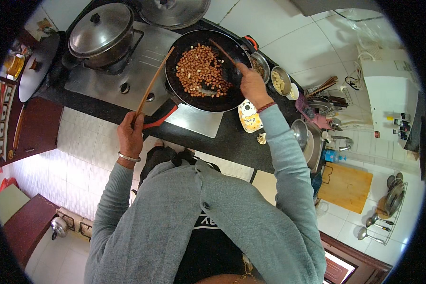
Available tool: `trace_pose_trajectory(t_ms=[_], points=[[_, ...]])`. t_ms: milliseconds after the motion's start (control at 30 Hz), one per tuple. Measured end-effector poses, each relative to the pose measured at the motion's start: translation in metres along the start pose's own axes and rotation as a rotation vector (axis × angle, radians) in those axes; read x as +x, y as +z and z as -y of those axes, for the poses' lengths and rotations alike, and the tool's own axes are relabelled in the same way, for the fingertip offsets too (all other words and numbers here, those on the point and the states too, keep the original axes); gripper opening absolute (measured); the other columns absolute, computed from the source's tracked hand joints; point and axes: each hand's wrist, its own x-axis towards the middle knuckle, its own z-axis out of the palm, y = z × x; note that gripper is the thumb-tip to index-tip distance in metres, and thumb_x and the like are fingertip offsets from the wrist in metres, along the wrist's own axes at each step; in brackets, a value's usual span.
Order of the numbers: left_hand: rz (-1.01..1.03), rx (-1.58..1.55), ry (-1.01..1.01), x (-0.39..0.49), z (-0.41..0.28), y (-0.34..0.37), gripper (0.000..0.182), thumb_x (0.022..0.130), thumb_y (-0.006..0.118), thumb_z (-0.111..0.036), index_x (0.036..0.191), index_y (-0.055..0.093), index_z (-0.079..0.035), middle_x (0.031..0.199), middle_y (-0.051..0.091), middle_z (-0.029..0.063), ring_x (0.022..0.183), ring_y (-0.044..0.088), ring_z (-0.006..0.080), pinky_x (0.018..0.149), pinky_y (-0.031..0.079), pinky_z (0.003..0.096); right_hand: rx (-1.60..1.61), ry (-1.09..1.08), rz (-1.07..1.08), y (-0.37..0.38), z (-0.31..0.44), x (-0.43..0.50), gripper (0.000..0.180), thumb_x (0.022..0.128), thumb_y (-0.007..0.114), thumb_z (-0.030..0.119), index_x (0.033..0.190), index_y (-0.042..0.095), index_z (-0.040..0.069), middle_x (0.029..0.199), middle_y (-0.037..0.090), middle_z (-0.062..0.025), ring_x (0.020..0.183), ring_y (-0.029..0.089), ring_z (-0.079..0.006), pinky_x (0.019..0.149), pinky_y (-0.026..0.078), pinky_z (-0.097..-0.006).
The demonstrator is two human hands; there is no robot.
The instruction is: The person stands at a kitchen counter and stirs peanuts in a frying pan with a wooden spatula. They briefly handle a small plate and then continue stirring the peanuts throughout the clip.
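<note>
A black wok (230, 97) sits at the right side of the steel cooktop (103, 87), with reddish-brown peanuts (200, 71) spread over its bottom. My left hand (130, 133) is closed around a wooden chopstick (156, 76) that slants up toward the wok's left rim. The wok's red and black handle (161, 119) passes beside that hand; whether the fingers grip it too, I cannot tell. In my right hand (254, 85), over the wok's right rim, is another wooden chopstick (223, 50), its far end above the inside of the wok.
A lidded pot (101, 35) stands on the left burner, a large lid (174, 14) behind. Right of the wok are small bowls of food (280, 81), a cartoon-printed mat (250, 117), a pink rack (319, 115) and the sink (319, 145). A cutting board (346, 186) lies further right.
</note>
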Motion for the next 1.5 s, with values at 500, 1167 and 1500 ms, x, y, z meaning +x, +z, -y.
trace_pose_trajectory(t_ms=[500,1167,1500], points=[[0.019,0.014,-0.030,0.002,-0.007,-0.002,0.019,0.097,0.065,-0.018,0.095,0.064,0.001,0.071,0.058,0.0044,0.063,0.047,0.0119,0.055,0.040,0.0299,0.170,-0.003,0.419,-0.105,0.031,-0.059,0.047,0.083,0.063,0.004,0.130,0.064,0.007,0.113,0.070,-0.0200,0.096,0.069,-0.0341,0.086,0.054,-0.0412],[0.027,0.003,-0.059,0.001,-0.004,-0.002,0.016,0.097,0.065,-0.016,0.098,0.065,-0.001,0.073,0.061,0.0042,0.064,0.050,0.0110,0.057,0.042,0.0292,0.220,-0.003,0.137,-0.027,0.032,-0.014,0.058,0.091,0.046,-0.009,0.144,0.049,0.012,0.124,0.061,-0.0179,0.105,0.066,-0.0331,0.088,0.054,-0.0388],[0.014,0.007,-0.029,0.001,-0.005,-0.004,0.016,0.097,0.065,-0.016,0.095,0.063,0.000,0.069,0.057,0.0052,0.061,0.048,0.0119,0.055,0.040,0.0303,-0.015,-0.194,0.238,-0.019,0.047,-0.016,0.061,0.082,0.057,-0.002,0.138,0.056,0.023,0.112,0.062,-0.0184,0.085,0.068,-0.0380,0.071,0.057,-0.0452]])
